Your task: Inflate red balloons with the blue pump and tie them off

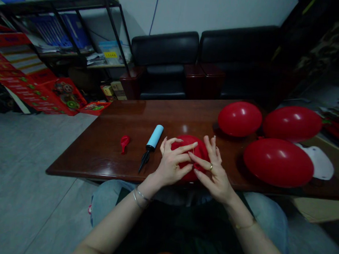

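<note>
Low in the middle of the frame, my left hand (pixel 171 164) and right hand (pixel 213 171) pinched the red balloon (pixel 190 142) neck, fingers half curled. If this grip loosened, I judged, air could escape.

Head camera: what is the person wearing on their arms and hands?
Both forearms are bare, with no sleeves in view. The left hand has thin silver bangles at its wrist. The right hand wears a gold ring on one finger and a slim gold bracelet at its wrist.
</note>
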Available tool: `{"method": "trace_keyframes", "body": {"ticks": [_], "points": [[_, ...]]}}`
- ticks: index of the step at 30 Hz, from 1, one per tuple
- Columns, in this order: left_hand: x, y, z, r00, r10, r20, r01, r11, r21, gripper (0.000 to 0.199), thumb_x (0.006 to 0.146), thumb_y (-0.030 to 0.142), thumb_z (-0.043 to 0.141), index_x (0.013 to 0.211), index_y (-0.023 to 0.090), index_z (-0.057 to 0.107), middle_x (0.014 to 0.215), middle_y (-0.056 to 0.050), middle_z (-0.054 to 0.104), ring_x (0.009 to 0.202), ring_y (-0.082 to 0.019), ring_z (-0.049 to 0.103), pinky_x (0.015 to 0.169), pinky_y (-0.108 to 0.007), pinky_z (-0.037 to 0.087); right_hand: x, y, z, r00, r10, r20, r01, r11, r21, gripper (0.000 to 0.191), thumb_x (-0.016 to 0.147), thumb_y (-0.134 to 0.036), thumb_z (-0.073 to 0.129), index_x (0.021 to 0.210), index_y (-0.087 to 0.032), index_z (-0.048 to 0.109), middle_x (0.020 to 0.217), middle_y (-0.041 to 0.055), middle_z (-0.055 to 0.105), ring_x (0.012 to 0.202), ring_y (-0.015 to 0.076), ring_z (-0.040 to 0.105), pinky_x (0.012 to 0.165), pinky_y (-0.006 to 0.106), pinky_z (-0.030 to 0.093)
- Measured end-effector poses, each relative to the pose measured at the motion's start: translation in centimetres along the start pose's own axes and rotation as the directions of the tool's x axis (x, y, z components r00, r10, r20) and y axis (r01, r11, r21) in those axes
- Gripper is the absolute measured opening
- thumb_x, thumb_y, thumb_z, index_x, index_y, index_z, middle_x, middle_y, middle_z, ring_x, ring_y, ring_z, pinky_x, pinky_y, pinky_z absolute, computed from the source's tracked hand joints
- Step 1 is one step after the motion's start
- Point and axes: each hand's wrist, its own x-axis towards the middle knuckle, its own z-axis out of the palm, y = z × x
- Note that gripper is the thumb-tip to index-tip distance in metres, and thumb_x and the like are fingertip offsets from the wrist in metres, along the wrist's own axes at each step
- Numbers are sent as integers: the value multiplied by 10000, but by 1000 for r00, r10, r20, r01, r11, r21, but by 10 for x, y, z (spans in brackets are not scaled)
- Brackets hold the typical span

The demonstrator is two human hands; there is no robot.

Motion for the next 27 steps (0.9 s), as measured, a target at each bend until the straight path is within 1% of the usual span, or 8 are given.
{"method": "trace_keyframes", "body": {"ticks": [3, 7, 13, 16, 18, 21, 24, 27], "points": [[-1, -5, -3, 995, 63, 80, -61, 998, -18, 93, 852, 221, 718, 868, 295, 773, 1418, 23, 631, 1381, -311, 365, 1188, -667, 126, 5, 6, -14, 998, -57, -12, 56, 996, -69, 439, 944, -238, 532, 1331, -431, 611, 1695, -73, 136, 1575, 327, 73, 1213, 718, 63], [-3, -11, -2, 973, 109, 201, -109, 994, -9, 156, 852, 190, 705, 924, 312, 771, 1485, 17, 570, 1464, -342, 276, 1171, -735, 37, 19, 11, -24, 978, -203, 55, 210, 930, -302, 367, 886, -196, 635, 1140, -449, 715, 1665, -113, 234, 1559, 334, 172, 1216, 701, -10], [-6, -14, -1, 956, 152, 249, -153, 988, -17, 171, 863, 176, 669, 920, 309, 761, 1382, 3, 658, 1469, -337, 274, 1167, -739, -8, 34, 8, -30, 930, -309, 200, 362, 867, -342, 317, 898, -233, 637, 1107, -463, 702, 1475, -111, 564, 1456, 281, 428, 1245, 617, -74], [-5, -16, -3, 977, 132, 165, -119, 989, -86, 143, 883, 185, 631, 902, 276, 740, 1165, -8, 757, 1358, -283, 427, 1202, -653, 99, 33, 5, -35, 917, -344, 202, 397, 843, -363, 293, 881, -207, 622, 1085, -396, 715, 1384, -66, 650, 1395, 277, 503, 1260, 598, 18], [-4, -20, -3, 992, 110, 69, -97, 980, -175, 136, 906, 205, 596, 870, 245, 720, 1015, -21, 777, 1173, -239, 552, 1168, -560, 255, 27, 3, -34, 916, -354, 187, 400, 832, -385, 192, 851, -216, 641, 960, -345, 733, 1311, -37, 692, 1356, 281, 535, 1253, 589, 105], [0, -25, 2, 995, 65, -78, -85, 955, -285, 148, 913, 232, 580, 824, 212, 697, 898, -36, 756, 955, -201, 603, 1032, -461, 405, 15, -2, -26, 940, -322, 113, 341, 872, -350, 91, 803, -245, 675, 732, -294, 705, 1205, -13, 716, 1315, 294, 546, 1217, 591, 222], [1, -27, 14, 979, -43, -201, -19, 955, -296, 166, 905, 301, 608, 814, 206, 709, 891, -53, 733, 959, -211, 606, 965, -431, 447, 5, -6, -12, 980, -199, 4, 197, 968, -155, 132, 819, -275, 681, 705, -300, 744, 1386, -19, 614, 1449, 338, 393, 1207, 628, 255], [-1, -24, 27, 959, -101, -267, 29, 965, -260, 182, 905, 347, 626, 834, 225, 740, 917, -59, 748, 1010, -227, 622, 984, -450, 461, 3, -5, 5, 989, -23, -143, 35, 996, 83, 198, 890, -287, 624, 969, -355, 792, 1630, -92, 337, 1558, 338, 180, 1242, 639, 224]]}}
